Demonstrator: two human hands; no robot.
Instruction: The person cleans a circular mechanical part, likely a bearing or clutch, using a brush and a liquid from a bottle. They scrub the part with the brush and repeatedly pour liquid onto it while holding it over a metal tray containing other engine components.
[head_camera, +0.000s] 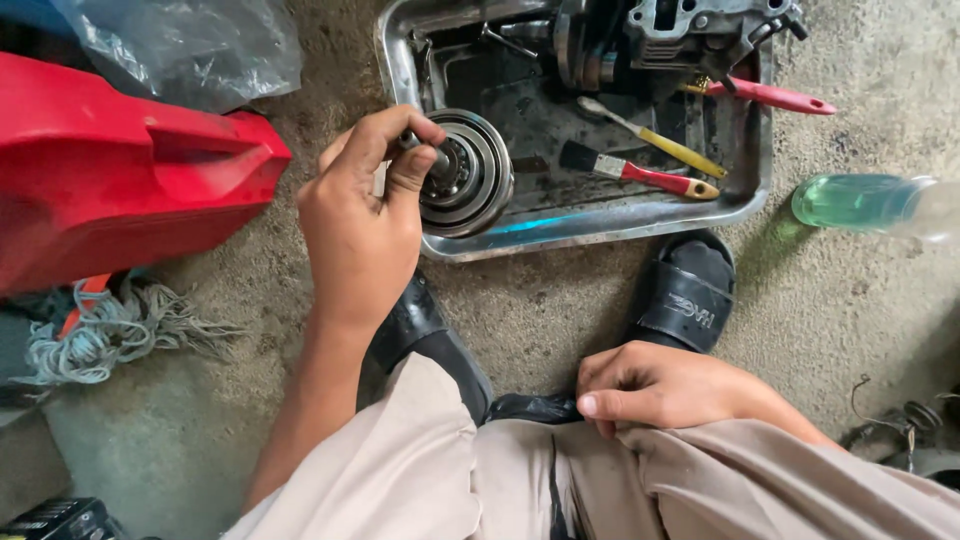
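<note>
1. Now the left hand (362, 225) pinches the shaft of a round grey metal clutch part (468, 172), over the rim of the oily steel tray (600, 222).
2. Right hand (660, 388), fingers curled, pinches the beige trouser cloth (700, 470).
3. Better to grip firmly; it looks greasy.

I see the metal tray (590, 222) straight ahead on the floor, with the round clutch part (470, 185) at its near left corner — my left hand (362, 215) is on it. Inside lie a brush (640, 173) and a screwdriver (655, 140); a bottle (860, 203) lies right of the tray, a plastic panel (110, 170) left — my right hand (660, 385) rests nearer, on my lap.
</note>
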